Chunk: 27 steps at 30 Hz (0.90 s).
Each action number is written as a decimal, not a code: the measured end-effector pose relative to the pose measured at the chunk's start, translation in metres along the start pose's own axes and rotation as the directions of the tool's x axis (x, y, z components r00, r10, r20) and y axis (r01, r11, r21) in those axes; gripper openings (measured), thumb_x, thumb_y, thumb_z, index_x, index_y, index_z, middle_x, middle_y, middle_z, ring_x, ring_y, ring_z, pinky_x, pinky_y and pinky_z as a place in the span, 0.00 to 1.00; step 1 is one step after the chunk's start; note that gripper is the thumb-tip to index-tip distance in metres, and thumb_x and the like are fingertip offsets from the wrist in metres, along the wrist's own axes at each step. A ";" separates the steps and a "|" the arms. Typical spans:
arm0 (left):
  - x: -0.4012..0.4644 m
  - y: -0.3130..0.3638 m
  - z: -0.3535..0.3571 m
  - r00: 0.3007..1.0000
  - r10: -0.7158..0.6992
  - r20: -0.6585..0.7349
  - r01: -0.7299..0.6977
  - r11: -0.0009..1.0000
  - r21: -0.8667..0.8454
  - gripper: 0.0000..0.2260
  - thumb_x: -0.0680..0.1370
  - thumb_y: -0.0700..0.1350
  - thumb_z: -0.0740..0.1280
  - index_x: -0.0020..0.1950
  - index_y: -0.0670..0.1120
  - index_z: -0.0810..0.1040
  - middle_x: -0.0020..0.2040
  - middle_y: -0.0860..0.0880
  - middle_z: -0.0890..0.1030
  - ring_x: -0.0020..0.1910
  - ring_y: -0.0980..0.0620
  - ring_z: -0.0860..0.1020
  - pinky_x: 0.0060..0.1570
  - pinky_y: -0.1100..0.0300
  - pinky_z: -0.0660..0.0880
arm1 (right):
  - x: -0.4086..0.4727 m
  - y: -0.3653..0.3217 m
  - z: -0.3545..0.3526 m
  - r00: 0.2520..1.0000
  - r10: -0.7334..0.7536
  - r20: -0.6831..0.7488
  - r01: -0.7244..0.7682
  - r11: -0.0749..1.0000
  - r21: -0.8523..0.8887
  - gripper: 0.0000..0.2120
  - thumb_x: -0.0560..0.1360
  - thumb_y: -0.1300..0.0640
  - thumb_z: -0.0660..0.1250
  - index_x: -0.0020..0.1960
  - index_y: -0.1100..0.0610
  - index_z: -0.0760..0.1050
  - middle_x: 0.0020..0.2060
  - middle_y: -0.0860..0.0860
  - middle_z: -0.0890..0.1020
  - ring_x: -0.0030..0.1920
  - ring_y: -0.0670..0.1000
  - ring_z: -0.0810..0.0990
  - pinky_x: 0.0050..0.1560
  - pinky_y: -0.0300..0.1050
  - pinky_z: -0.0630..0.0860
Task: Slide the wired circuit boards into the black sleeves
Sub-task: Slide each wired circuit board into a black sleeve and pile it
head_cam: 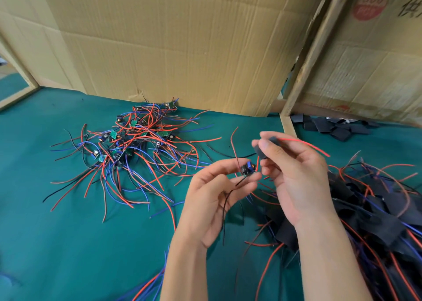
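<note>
My left hand pinches a small wired circuit board between thumb and fingers, its black wire hanging down. My right hand grips a black sleeve just above and right of the board. A red wire runs through the sleeve and sticks out to the right. Board and sleeve are close together, the board still outside the sleeve. A pile of bare wired boards lies on the green table at centre left. A heap of sleeved boards lies at the right.
Several empty black sleeves lie at the back right beyond a wooden strip. Cardboard walls close off the back. A green cloth covers the table. Loose red and blue wires trail near the front edge.
</note>
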State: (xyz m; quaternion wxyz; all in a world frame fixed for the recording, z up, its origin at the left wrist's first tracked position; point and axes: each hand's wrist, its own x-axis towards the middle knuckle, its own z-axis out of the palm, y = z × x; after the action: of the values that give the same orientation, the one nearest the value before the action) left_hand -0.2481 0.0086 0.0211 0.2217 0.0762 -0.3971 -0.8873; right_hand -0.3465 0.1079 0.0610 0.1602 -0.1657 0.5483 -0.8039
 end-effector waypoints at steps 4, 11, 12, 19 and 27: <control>-0.003 0.004 -0.001 0.997 -0.013 0.080 0.012 1.000 0.005 0.15 0.72 0.28 0.63 0.56 0.35 0.82 0.59 0.37 0.82 0.55 0.38 0.82 0.48 0.57 0.81 | -0.001 -0.002 0.001 1.000 0.009 0.000 -0.009 1.000 0.021 0.05 0.72 0.64 0.74 0.46 0.57 0.85 0.46 0.63 0.85 0.33 0.48 0.78 0.32 0.36 0.73; -0.004 0.000 0.000 0.993 0.010 0.114 -0.021 0.996 0.091 0.18 0.69 0.28 0.71 0.56 0.41 0.85 0.55 0.39 0.81 0.50 0.38 0.71 0.47 0.57 0.79 | 0.000 -0.001 0.000 1.000 -0.001 0.006 0.001 0.998 -0.057 0.06 0.74 0.66 0.73 0.47 0.57 0.85 0.46 0.63 0.86 0.32 0.48 0.79 0.33 0.37 0.75; -0.003 0.000 0.000 0.995 0.012 0.103 -0.024 0.992 0.122 0.18 0.67 0.30 0.74 0.55 0.42 0.85 0.53 0.38 0.80 0.49 0.39 0.70 0.47 0.56 0.77 | 0.000 -0.001 0.000 1.000 -0.001 0.012 0.001 0.998 -0.061 0.06 0.74 0.66 0.73 0.47 0.56 0.85 0.45 0.62 0.86 0.32 0.48 0.79 0.33 0.37 0.75; -0.004 0.002 0.001 0.993 0.076 0.094 -0.088 0.988 0.130 0.12 0.65 0.30 0.74 0.43 0.45 0.83 0.48 0.42 0.84 0.41 0.54 0.80 0.42 0.64 0.77 | -0.001 -0.004 0.000 1.000 -0.005 0.012 0.004 1.000 0.026 0.08 0.68 0.60 0.77 0.46 0.57 0.85 0.43 0.62 0.85 0.31 0.49 0.77 0.31 0.38 0.74; 0.001 -0.003 -0.002 0.993 0.117 -0.025 -0.110 0.974 0.200 0.07 0.64 0.40 0.74 0.37 0.46 0.77 0.40 0.41 0.80 0.39 0.50 0.79 0.37 0.60 0.67 | -0.003 -0.007 0.000 1.000 0.003 0.031 -0.004 1.000 0.020 0.16 0.61 0.54 0.77 0.48 0.57 0.85 0.45 0.61 0.86 0.32 0.48 0.78 0.32 0.37 0.75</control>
State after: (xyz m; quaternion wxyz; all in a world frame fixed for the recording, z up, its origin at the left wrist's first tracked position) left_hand -0.2491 0.0088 0.0180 0.2707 0.0915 -0.4831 -0.8277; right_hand -0.3442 0.1123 0.0675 0.1717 -0.1755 0.5379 -0.8064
